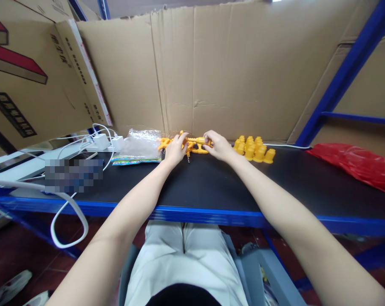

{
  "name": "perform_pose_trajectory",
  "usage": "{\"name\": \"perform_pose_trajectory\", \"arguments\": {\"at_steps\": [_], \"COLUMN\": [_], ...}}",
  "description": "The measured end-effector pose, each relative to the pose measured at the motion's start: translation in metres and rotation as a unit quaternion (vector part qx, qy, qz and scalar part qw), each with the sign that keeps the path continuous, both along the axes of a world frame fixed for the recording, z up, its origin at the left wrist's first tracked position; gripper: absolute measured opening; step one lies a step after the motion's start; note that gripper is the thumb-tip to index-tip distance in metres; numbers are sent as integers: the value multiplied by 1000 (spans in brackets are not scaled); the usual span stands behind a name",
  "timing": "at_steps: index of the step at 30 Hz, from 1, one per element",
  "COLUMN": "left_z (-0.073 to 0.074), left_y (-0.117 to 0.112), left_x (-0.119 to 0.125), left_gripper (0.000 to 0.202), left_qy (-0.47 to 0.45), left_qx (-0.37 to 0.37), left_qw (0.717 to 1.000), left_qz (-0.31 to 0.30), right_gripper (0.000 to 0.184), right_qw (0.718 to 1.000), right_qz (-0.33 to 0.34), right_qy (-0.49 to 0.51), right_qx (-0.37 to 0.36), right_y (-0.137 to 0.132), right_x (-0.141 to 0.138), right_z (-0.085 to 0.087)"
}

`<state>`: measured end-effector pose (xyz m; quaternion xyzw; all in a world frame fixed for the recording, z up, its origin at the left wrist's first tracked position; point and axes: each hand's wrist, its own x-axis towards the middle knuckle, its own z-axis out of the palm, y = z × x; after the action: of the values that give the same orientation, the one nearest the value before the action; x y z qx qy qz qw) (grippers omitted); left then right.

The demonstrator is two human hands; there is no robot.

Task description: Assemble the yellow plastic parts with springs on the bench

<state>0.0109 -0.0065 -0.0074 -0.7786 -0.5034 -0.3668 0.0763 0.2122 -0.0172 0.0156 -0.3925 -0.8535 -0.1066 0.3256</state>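
Over a row of yellow plastic corkscrew pieces [199,148] at the back of the black tabletop, my left hand [176,149] is closed, its fingers curled onto one piece. My right hand [218,146] pinches the right end of a yellow piece [197,140] that spans between the hands. A small metal spiral [188,160] points down below the pieces. More yellow pieces [163,143] show left of my left hand. Beyond my right hand stand several yellow bell-shaped cups [250,152], grouped upright. My fingers hide parts of what they hold.
A clear plastic bag [140,144] lies left of the pieces, near white chargers [100,142] and cables. A red plastic bag [355,163] is at the right. Cardboard [227,68] walls the back. A blue rail [205,215] edges the tabletop, and a white cable loop [80,225] hangs over it.
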Motion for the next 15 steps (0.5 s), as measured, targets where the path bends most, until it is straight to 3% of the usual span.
{"name": "perform_pose_trajectory", "arguments": {"at_steps": [8,15], "left_z": [4,1], "left_y": [-6,-6], "left_x": [1,7], "left_gripper": [43,43], "left_qy": [48,104], "left_qx": [18,11], "left_qw": [999,994], "left_qz": [-11,-28], "right_gripper": [28,24], "right_qw": [994,970], "right_qz": [-96,-163], "right_qy": [-40,-149], "right_qx": [-40,-100], "right_y": [-12,-14], "right_x": [-10,-13], "right_z": [1,0]}}
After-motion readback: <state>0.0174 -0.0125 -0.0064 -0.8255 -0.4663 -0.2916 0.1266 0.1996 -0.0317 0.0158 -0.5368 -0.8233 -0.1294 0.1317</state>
